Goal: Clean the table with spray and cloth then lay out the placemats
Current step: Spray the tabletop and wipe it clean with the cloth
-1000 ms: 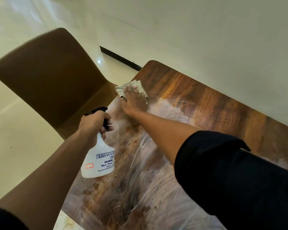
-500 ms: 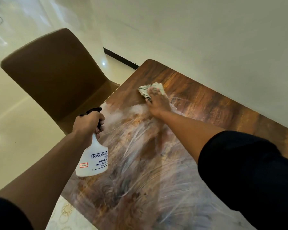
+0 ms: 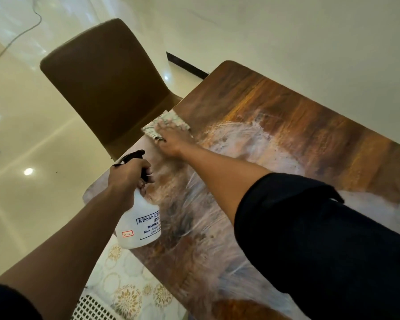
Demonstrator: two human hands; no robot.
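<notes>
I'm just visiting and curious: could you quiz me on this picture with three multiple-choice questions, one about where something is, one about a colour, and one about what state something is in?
1. Where is the cloth?
A. Near the table edge beside the chair
B. Hanging on the chair back
C. On the floor

2. What colour is the body of the spray bottle?
A. Green
B. White
C. Red

3. What is the left hand doing?
A. Lying flat on the table
B. Hanging free
C. Gripping the spray bottle's neck

Answers:
1. A: the cloth lies under the right hand on the table, close to the edge by the brown chair.
2. B: the spray bottle has a white body and a black trigger head.
3. C: the left hand has its fingers curled round the bottle's neck, holding it over the table's edge.
</notes>
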